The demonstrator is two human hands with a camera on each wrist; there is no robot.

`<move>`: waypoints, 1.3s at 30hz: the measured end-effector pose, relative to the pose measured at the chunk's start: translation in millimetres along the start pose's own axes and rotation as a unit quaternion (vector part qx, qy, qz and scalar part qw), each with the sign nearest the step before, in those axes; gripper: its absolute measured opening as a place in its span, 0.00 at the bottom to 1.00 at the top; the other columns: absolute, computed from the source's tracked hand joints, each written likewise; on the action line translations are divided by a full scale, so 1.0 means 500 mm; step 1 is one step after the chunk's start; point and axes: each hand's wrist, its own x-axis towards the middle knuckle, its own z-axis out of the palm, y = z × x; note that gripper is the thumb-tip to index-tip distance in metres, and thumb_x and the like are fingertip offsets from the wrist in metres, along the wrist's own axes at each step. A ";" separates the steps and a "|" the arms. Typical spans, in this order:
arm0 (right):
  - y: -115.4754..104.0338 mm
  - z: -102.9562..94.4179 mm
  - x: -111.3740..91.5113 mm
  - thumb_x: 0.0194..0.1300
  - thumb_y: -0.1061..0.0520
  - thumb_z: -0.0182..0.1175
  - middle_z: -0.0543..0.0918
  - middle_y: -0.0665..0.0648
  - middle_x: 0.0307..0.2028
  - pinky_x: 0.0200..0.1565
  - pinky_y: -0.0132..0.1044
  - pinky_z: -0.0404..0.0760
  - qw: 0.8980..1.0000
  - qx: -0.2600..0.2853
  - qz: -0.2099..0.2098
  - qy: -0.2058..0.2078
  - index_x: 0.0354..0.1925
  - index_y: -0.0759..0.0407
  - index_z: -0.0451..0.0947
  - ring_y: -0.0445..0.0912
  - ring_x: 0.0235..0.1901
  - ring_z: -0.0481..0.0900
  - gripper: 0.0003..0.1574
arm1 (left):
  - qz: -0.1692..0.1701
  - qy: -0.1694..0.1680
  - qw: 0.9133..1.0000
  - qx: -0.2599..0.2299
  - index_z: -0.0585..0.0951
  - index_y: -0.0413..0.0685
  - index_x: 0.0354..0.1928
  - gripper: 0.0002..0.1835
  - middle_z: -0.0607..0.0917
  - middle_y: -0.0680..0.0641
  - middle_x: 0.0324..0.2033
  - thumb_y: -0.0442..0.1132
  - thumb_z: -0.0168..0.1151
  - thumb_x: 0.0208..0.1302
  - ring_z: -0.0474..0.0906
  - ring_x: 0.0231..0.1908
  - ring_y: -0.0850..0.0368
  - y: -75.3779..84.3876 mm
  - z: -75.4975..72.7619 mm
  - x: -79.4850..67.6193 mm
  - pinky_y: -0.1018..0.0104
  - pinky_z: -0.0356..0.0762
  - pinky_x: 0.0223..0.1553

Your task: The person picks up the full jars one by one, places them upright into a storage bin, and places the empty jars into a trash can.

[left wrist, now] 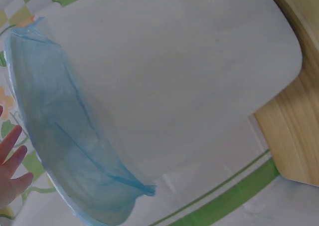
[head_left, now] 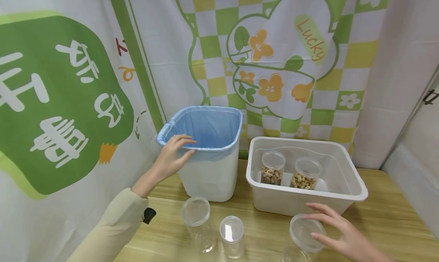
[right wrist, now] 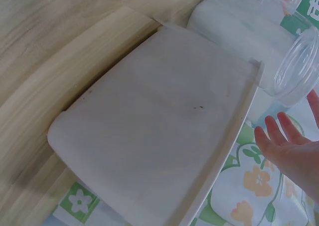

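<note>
My left hand (head_left: 173, 155) hovers at the near-left rim of a white trash bin (head_left: 210, 178) lined with a blue bag (head_left: 219, 128). Its fingers are loosely bent with nothing in them. Beside the lid of a clear jar (head_left: 305, 233) is my right hand (head_left: 343, 231), fingers spread and not wrapped round it; whether a fingertip touches the lid I cannot tell. In the right wrist view, that hand (right wrist: 289, 151) shows relaxed fingers below the jar's lid (right wrist: 296, 66). A tall clear jar (head_left: 199, 220) and a smaller one (head_left: 232, 233) stand lidded between the hands.
A light grey tub (head_left: 291, 197) stands right of the bin, holding a jar of walnut-like nuts (head_left: 272, 170) and a jar of cashew-like nuts (head_left: 305, 174). All stand on a wooden table (head_left: 154, 231). A printed curtain (head_left: 212, 48) hangs close behind and to the left.
</note>
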 end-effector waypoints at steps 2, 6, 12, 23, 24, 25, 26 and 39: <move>0.000 0.002 -0.002 0.45 0.63 0.67 0.66 0.51 0.57 0.52 0.16 0.55 1.000 0.004 0.009 -0.005 0.50 0.49 0.73 0.34 0.57 0.60 0.31 | -0.001 0.010 1.000 0.001 0.77 0.36 0.43 0.13 0.74 0.36 0.47 0.32 0.60 0.54 0.65 0.53 0.41 -0.010 0.000 -0.007 0.45 0.50 0.60; -0.001 0.007 -0.005 0.45 0.62 0.67 0.65 0.51 0.58 0.52 0.16 0.53 1.000 0.010 0.010 -0.008 0.51 0.50 0.72 0.34 0.58 0.58 0.31 | 0.001 0.038 0.999 0.006 0.77 0.35 0.42 0.13 0.75 0.35 0.46 0.31 0.60 0.53 0.65 0.53 0.40 -0.032 0.001 -0.018 0.41 0.44 0.61; -0.003 0.013 -0.008 0.44 0.61 0.68 0.63 0.51 0.59 0.53 0.17 0.54 1.000 0.021 -0.001 -0.009 0.51 0.51 0.72 0.34 0.59 0.58 0.33 | -0.013 0.065 0.998 0.019 0.78 0.35 0.41 0.12 0.76 0.34 0.45 0.30 0.61 0.52 0.65 0.52 0.36 -0.057 0.005 -0.030 0.37 0.44 0.58; 0.007 0.029 -0.021 0.38 0.56 0.72 0.67 0.51 0.56 0.51 0.22 0.64 1.000 0.022 -0.021 -0.003 0.51 0.54 0.72 0.34 0.56 0.62 0.38 | -0.033 0.091 0.995 0.009 0.79 0.34 0.36 0.08 0.79 0.35 0.39 0.28 0.60 0.53 0.67 0.50 0.36 -0.077 0.018 -0.039 0.35 0.38 0.58; 0.007 0.030 -0.022 0.37 0.55 0.72 0.67 0.51 0.56 0.48 0.23 0.66 1.000 0.021 -0.018 -0.003 0.52 0.54 0.71 0.33 0.55 0.62 0.39 | -0.035 0.092 0.995 0.008 0.79 0.35 0.36 0.08 0.79 0.35 0.38 0.28 0.60 0.53 0.68 0.49 0.37 -0.079 0.019 -0.039 0.35 0.38 0.59; 0.006 0.031 -0.023 0.37 0.55 0.73 0.68 0.51 0.55 0.47 0.25 0.68 1.000 0.021 -0.017 -0.003 0.52 0.55 0.71 0.33 0.55 0.63 0.40 | -0.039 0.092 0.995 0.005 0.79 0.35 0.36 0.07 0.79 0.36 0.37 0.28 0.60 0.53 0.68 0.49 0.38 -0.079 0.019 -0.040 0.36 0.37 0.59; 0.006 0.032 -0.024 0.37 0.55 0.73 0.68 0.52 0.54 0.46 0.26 0.70 1.000 0.020 -0.016 -0.002 0.53 0.55 0.71 0.33 0.54 0.64 0.40 | -0.042 0.092 0.995 0.004 0.79 0.35 0.36 0.07 0.79 0.36 0.37 0.29 0.60 0.53 0.68 0.48 0.39 -0.080 0.019 -0.040 0.36 0.37 0.59; 0.002 0.030 0.000 0.32 0.61 0.74 0.72 0.54 0.49 0.52 0.18 0.61 0.997 0.045 -0.009 0.065 0.49 0.58 0.73 0.34 0.53 0.65 0.40 | -0.055 0.075 0.995 -0.017 0.77 0.34 0.35 0.07 0.79 0.37 0.34 0.29 0.58 0.54 0.70 0.44 0.42 -0.091 0.024 -0.038 0.39 0.30 0.60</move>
